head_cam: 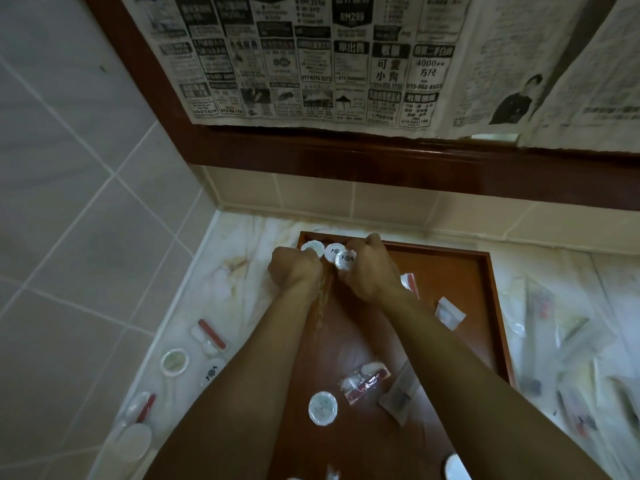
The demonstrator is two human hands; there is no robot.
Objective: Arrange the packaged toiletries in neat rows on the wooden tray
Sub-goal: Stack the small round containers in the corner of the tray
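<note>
A reddish wooden tray (460, 292) lies on the marble counter. Both hands reach to its far left corner. My right hand (369, 271) pinches a round white packet (346, 259), beside a second round packet (333, 252). My left hand (294, 270) is curled next to a third round packet (311, 247); whether it holds anything is hidden. Loose on the tray lie another round packet (322, 408), a red-and-white sachet (365, 379), a flat clear sachet (398, 396) and a small white sachet (449, 312).
On the counter left of the tray lie round packets (175, 361) and red-striped sachets (211, 334). Several long clear-wrapped items (568, 344) are scattered to the right. A tiled wall stands on the left, and a newspaper-covered mirror frame (346, 64) hangs behind.
</note>
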